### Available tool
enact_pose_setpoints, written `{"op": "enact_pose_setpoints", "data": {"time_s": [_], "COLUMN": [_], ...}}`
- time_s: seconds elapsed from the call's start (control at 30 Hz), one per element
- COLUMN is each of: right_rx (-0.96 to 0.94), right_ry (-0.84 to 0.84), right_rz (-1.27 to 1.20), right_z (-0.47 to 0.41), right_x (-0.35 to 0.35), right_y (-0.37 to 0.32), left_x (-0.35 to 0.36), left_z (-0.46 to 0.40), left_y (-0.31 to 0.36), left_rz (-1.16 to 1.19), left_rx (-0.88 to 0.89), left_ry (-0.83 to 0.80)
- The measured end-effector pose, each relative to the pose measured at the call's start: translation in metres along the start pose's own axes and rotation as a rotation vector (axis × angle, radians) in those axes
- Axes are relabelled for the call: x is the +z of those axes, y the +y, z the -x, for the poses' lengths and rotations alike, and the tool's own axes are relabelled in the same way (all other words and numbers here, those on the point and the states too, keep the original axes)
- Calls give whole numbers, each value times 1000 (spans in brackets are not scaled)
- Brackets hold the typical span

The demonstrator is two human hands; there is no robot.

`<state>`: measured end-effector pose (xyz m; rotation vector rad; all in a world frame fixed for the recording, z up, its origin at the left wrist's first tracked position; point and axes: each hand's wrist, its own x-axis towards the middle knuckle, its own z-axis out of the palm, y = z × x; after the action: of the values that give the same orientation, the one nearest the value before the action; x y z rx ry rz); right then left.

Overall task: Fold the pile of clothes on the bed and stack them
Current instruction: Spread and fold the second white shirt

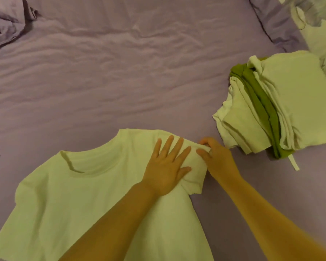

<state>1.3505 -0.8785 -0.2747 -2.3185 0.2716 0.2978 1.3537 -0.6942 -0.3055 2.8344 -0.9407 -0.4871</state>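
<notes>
White T-shirt spread flat on the lavender bedsheet, collar toward the far left, hem running out of the lower edge of view, one short sleeve lying at the near right. Left hand laid palm down on the shoulder of that shirt just beside the sleeve, fingers straight and fanned apart, thumb out to the right, forearm reaching in from the bottom middle at a slant. Right hand just right of it, nearly touching, fingers curled and thumb tucked under, pinching the outer edge of the sleeve where the cloth bunches; forearm stretched in from the lower right corner, its near part blurred. Stack of folded clothes to the right on the sheet, near the right hand but apart from it: white pieces with one olive-green garment sandwiched among them, a white strip hanging loose at the near edge. Crumpled lavender cloth at the far left corner. Heap of pale unfolded clothes at the far right corner, beyond the stack. Slivers of dark and green fabric at the left edge, too little shown to identify.
</notes>
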Motion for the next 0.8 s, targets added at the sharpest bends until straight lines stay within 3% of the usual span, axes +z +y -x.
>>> {"op": "enact_pose_setpoints", "data": {"time_s": [0.27, 0.57, 0.8], "right_rx": [120, 222, 264], "right_ry": [255, 328, 369], "right_rz": [-246, -157, 0], "right_z": [32, 23, 17], "right_x": [7, 23, 20], "right_y": [4, 0, -5], "left_x": [-3, 7, 6], "left_z": [6, 7, 8], "left_y": [-2, 17, 19], "left_rz": [-19, -94, -57], "left_rx": [36, -106, -118], "left_ry": [46, 71, 64]}}
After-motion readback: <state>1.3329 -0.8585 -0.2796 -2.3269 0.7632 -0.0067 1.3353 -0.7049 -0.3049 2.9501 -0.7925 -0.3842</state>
